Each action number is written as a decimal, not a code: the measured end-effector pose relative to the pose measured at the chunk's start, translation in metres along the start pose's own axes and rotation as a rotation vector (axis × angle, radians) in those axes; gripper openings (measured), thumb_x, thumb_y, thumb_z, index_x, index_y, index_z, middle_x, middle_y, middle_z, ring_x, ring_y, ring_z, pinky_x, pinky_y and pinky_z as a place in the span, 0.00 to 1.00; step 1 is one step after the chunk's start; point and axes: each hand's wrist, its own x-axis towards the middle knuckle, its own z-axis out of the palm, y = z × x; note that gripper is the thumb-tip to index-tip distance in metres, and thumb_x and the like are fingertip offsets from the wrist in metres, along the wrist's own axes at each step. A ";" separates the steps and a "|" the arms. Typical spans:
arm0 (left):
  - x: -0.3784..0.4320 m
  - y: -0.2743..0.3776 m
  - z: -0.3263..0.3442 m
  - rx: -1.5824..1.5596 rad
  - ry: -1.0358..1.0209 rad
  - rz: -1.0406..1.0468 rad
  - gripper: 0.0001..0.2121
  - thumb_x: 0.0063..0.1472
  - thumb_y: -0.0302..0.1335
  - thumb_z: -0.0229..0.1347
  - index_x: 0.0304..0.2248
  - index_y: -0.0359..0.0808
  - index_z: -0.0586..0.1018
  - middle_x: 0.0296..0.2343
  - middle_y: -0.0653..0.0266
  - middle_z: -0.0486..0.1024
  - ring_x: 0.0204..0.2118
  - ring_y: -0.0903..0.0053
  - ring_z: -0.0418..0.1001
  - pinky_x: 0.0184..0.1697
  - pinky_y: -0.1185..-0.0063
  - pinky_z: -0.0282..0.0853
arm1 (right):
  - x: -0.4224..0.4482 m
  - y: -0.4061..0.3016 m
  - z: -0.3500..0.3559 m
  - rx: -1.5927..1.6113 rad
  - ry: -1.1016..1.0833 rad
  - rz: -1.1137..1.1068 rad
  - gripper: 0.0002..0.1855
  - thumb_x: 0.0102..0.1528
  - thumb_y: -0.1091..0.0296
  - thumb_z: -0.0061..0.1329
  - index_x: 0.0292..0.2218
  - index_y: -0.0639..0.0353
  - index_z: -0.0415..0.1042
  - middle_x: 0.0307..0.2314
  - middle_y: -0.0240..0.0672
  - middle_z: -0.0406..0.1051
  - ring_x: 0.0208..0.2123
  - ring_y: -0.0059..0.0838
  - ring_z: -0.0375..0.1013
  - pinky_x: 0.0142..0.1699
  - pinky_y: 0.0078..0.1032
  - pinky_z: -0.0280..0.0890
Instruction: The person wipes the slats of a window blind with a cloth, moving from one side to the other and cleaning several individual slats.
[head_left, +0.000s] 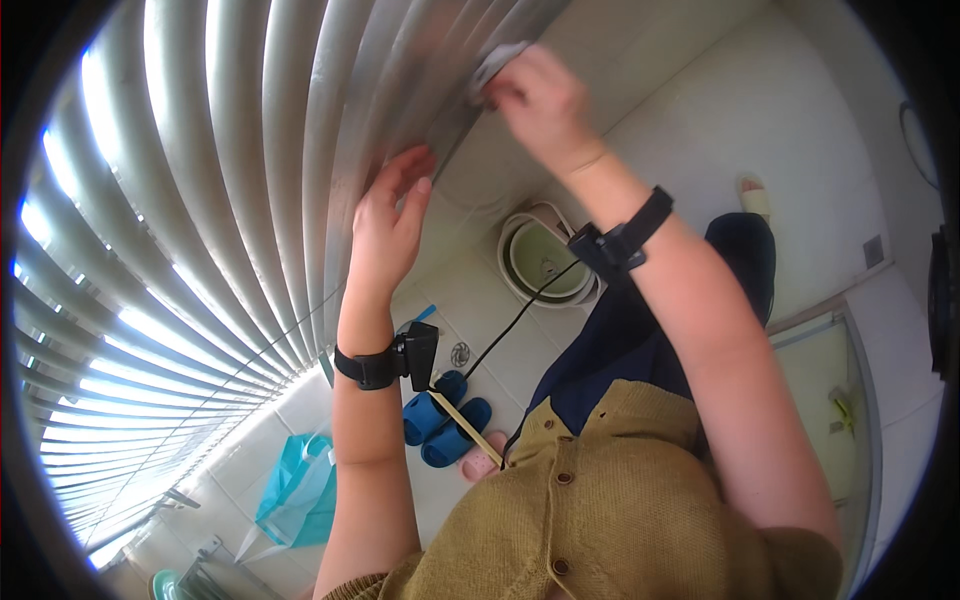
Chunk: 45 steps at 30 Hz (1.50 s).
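Note:
A Venetian blind with wide pale slats fills the left of the view, with bright light coming through its gaps. My right hand, blurred, pinches a crumpled greyish-white cloth against the blind's far, lower slats. My left hand is raised beside the slats at the near side of the cloth. Its thumb and fingers are apart with nothing seen between them, and the fingertips are at or very near a slat. Each wrist wears a black strap with a small black device.
Below my arms stands a pale bucket with greenish contents or lining. Blue slippers, a pink shoe and a floor drain are on the tiles. A teal bag hangs at lower left. A black cable crosses below.

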 end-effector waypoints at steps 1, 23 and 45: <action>-0.001 -0.001 0.000 -0.005 0.001 0.000 0.15 0.58 0.22 0.43 0.45 0.28 0.64 0.40 0.56 0.69 0.45 0.76 0.65 0.48 0.81 0.58 | 0.009 0.006 -0.008 -0.015 0.075 0.033 0.04 0.40 0.73 0.50 0.22 0.55 0.68 0.21 0.33 0.65 0.21 0.36 0.67 0.25 0.27 0.62; -0.003 0.000 0.001 0.053 0.037 -0.003 0.14 0.57 0.24 0.44 0.43 0.29 0.67 0.38 0.57 0.71 0.43 0.75 0.67 0.47 0.81 0.59 | 0.055 0.022 -0.033 0.064 0.235 0.278 0.05 0.42 0.74 0.51 0.22 0.60 0.68 0.21 0.34 0.68 0.23 0.27 0.67 0.27 0.22 0.62; -0.021 -0.068 0.015 -0.311 0.519 -0.203 0.20 0.52 0.25 0.50 0.46 0.35 0.64 0.43 0.54 0.65 0.44 0.67 0.65 0.47 0.74 0.61 | 0.126 -0.050 0.048 -0.010 -1.173 0.434 0.08 0.45 0.71 0.50 0.28 0.61 0.66 0.22 0.28 0.66 0.23 0.16 0.63 0.29 0.17 0.60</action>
